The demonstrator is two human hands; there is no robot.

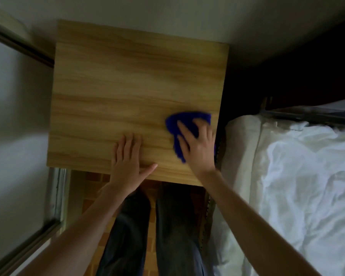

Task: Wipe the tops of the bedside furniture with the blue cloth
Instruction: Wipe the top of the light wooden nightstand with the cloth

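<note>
A light wooden bedside table top (127, 92) fills the middle of the view. The blue cloth (184, 121) lies flat on its near right part. My right hand (197, 148) presses down on the cloth with fingers spread, covering much of it; the hand and cloth are motion-blurred. My left hand (127, 160) rests flat on the table's front edge, fingers together, thumb out to the right, holding nothing.
A bed with white rumpled sheets (299, 176) stands close on the right, with a dark gap between it and the table. A pale wall and a metal-framed panel (28, 232) are on the left. My legs (167, 226) stand on a tiled floor below the table.
</note>
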